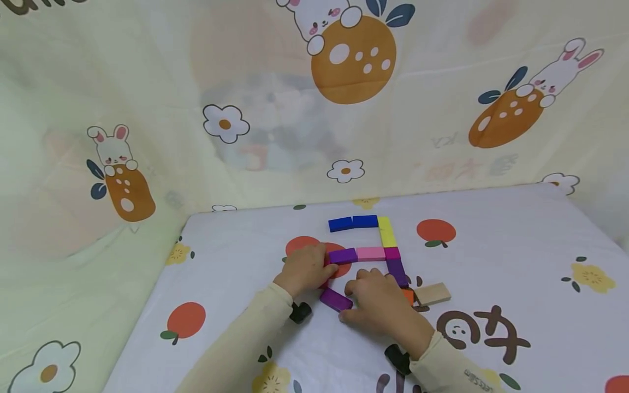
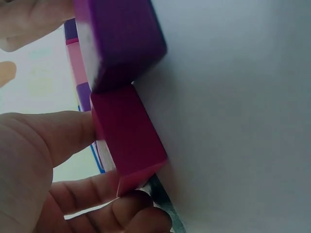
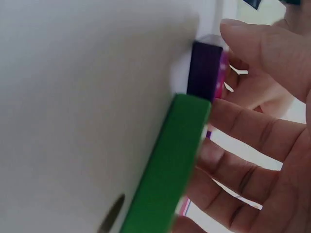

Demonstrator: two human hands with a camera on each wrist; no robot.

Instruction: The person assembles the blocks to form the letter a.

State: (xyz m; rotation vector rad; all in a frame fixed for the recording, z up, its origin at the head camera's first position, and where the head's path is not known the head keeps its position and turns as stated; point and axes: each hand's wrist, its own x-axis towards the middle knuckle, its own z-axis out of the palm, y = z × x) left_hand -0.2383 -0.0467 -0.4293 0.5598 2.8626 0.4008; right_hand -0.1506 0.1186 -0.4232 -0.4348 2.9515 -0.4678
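My left hand point(image 1: 306, 268) holds a magenta block point(image 2: 129, 131) between thumb and fingers at the left side of a block outline. A purple block point(image 1: 336, 299) abuts the magenta one's end, angled toward my right hand point(image 1: 380, 300). In the right wrist view, right fingertips touch a long green block point(image 3: 167, 160) along its side, and the thumb sits apart from the purple block's end. The right hand hides the green block in the head view. Beyond the hands run a violet block point(image 1: 343, 256), a pink block point(image 1: 371, 254) and a dark purple block point(image 1: 397, 272).
Farther back, two blue blocks point(image 1: 365, 221) meet a yellow block point(image 1: 386, 232). A small magenta piece point(image 1: 392, 252) joins the pink row. An orange block point(image 1: 408, 296) and a beige block point(image 1: 432, 293) lie right of the right hand. A printed cloth point(image 1: 491, 245) covers the surface.
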